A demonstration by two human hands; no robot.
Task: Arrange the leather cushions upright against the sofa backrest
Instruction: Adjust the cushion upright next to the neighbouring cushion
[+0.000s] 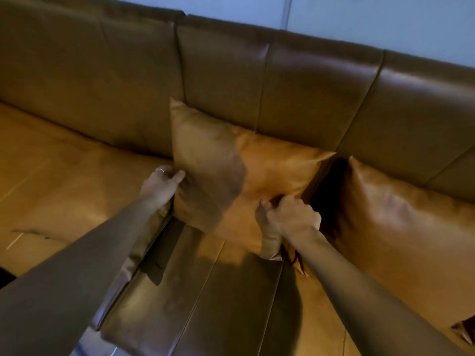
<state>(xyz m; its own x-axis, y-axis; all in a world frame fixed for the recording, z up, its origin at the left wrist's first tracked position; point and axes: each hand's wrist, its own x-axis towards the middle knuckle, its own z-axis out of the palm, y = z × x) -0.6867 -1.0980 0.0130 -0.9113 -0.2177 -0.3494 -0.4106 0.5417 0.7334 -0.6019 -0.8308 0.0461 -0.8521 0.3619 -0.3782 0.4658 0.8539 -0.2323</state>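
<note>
Against the backrest (295, 80), both hands (left hand (162, 186), right hand (290, 217)) grip a tan cushion (231, 170).

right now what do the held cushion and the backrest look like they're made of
Held cushion: looks like tan leather or faux leather with a smooth, slightly glossy finish; light sheens off it and it creases softly where the left hand and right hand grip it. Backrest: the same kind of brown leather-look skin, stitched in panels with soft highlights. Real or faux, I can't tell.

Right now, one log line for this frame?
left hand: grips cushion left edge | right hand: grips lower corner | cushion: upright against backrest | second cushion: alongside
</note>
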